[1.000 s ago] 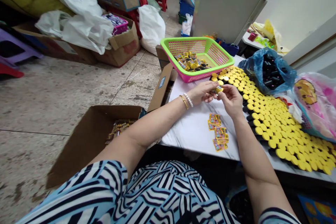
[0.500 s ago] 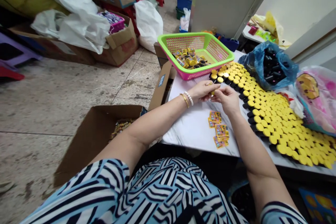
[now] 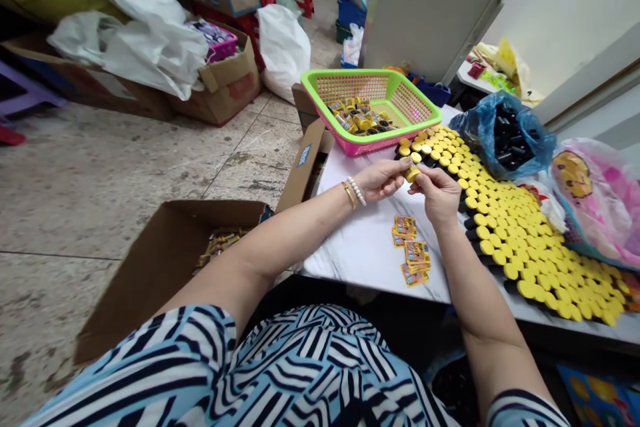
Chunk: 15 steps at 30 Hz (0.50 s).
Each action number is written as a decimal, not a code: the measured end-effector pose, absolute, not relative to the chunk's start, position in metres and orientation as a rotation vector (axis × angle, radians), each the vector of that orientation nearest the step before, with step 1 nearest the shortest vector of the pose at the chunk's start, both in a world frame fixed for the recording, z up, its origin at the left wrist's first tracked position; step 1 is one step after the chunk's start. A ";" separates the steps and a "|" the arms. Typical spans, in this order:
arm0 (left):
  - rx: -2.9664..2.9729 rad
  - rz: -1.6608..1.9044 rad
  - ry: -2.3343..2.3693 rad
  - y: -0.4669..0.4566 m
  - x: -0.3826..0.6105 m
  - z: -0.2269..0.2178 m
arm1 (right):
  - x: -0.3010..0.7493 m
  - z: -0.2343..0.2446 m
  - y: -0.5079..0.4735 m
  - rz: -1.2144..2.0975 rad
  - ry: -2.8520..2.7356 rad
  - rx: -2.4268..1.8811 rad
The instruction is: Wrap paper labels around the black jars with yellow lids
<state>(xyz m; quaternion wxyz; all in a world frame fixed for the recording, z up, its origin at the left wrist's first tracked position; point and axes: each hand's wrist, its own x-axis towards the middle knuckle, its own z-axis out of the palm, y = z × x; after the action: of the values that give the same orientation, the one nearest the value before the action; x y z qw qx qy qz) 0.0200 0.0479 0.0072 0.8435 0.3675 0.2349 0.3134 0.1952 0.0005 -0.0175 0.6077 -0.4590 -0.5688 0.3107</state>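
Note:
Above the white marbled tabletop point(image 3: 350, 233), my two hands meet around a small yellow cylindrical piece point(image 3: 413, 175). My left hand point(image 3: 383, 178), with a pearl bracelet and a gold band at the wrist, pinches it from the left. From the other side, my right hand point(image 3: 440, 195) grips it between thumb and fingers. Part of the piece is hidden by the fingertips. Small printed labels in yellow and pink point(image 3: 417, 253) lie in loose overlapping piles just below my hands. Rows of black tubes with yellow round tops point(image 3: 493, 213) stand packed together to the right.
A green and pink basket point(image 3: 370, 142) holding labelled yellow-and-black tubes sits at the table's back. Behind the rows are a blue bag point(image 3: 543, 150) of black pieces and a pink plastic bag point(image 3: 600, 193). An open cardboard box point(image 3: 145, 267) stands on the floor at left.
My hands have turned the yellow piece so that more of it shows. My left fingers have loosened and curl apart a little. The view has shifted slightly.

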 end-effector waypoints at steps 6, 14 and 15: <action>0.828 0.666 0.629 0.045 0.027 0.001 | 0.191 -0.013 -0.005 0.462 -1.491 -0.988; 0.804 0.612 0.728 0.051 0.024 -0.008 | 0.189 -0.022 -0.002 0.312 -1.583 -1.123; 0.796 0.624 0.726 0.053 0.024 -0.008 | 0.189 -0.023 -0.001 0.341 -1.588 -1.130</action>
<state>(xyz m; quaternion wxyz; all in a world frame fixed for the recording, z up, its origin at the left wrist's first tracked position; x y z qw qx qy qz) 0.0239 0.0525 -0.0084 0.8124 0.3727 0.3401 0.2923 0.1890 -0.0014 -0.0230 0.5494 -0.4772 -0.6706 0.1440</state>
